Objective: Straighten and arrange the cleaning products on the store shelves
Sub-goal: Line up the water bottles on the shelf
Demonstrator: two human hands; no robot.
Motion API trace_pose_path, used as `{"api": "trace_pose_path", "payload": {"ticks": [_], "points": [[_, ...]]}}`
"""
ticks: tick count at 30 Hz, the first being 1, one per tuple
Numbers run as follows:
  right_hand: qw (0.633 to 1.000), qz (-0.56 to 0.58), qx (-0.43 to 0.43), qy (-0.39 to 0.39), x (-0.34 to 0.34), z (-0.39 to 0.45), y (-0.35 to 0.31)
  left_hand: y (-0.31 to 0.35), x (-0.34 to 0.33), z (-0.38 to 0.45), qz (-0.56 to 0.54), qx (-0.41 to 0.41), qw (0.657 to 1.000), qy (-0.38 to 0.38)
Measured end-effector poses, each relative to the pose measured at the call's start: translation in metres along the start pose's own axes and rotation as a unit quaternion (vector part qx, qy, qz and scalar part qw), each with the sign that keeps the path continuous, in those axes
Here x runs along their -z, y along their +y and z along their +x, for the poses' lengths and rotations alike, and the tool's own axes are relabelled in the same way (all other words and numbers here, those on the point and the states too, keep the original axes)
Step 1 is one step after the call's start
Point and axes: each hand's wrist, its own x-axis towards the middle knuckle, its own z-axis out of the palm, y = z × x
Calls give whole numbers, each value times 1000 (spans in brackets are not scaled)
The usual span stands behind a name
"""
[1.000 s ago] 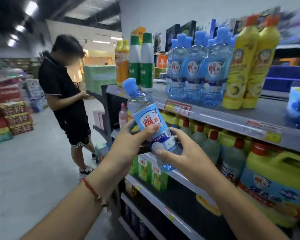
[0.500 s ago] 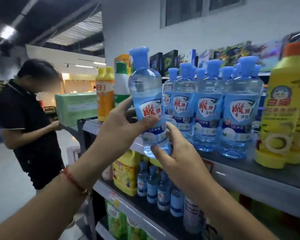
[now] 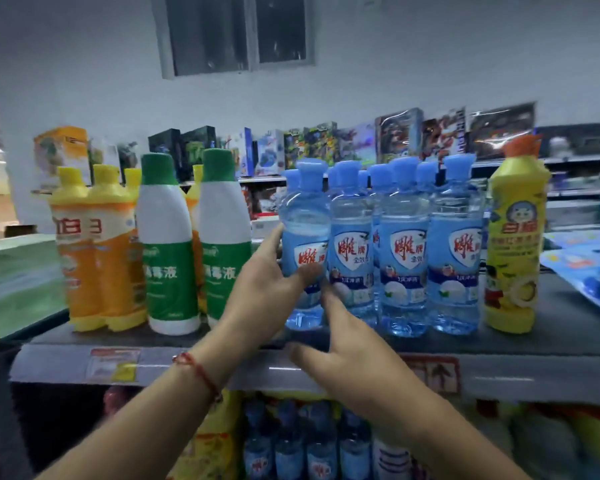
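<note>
A clear blue detergent bottle [image 3: 303, 237] with a blue cap stands upright on the grey top shelf [image 3: 222, 336], at the left end of a row of like blue bottles [image 3: 406, 251]. My left hand [image 3: 267, 292] grips its lower left side, thumb across the label. My right hand [image 3: 340, 344] reaches up from below, its fingertips touching the bottle's lower right side where it meets the neighbouring bottle. Both forearms come up from the bottom of the view.
Two white-and-green bottles [image 3: 168, 251] and orange-yellow bottles [image 3: 90, 251] stand left of the blue row. A yellow bottle [image 3: 513, 244] with an orange cap stands to the right, blue packets [image 3: 589, 268] beyond it. Boxed goods [image 3: 361, 143] line a shelf behind. More bottles [image 3: 291, 445] fill the shelf below.
The blue bottle went from being held up in front of the shelf to standing on the top shelf at the left end of the blue row. The view swung to face the shelf.
</note>
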Motion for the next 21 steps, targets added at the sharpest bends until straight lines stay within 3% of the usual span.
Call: {"api": "trace_pose_path", "payload": {"ticks": [9,16,18,21], "points": [[977,-203,-24,56,-23,6,-11,-15,-3,11,132,8,991,-12],[962,-268,-23,50,-27,1,-12,-10,9,-7,213,9,974,-75],[959,-281,-20,38,-20,-2,-16,1,22,-20,314,-29,943,-103],[943,-332,-5,30,-4,-6,-34,17,49,-37,469,-160,868,-31]]}}
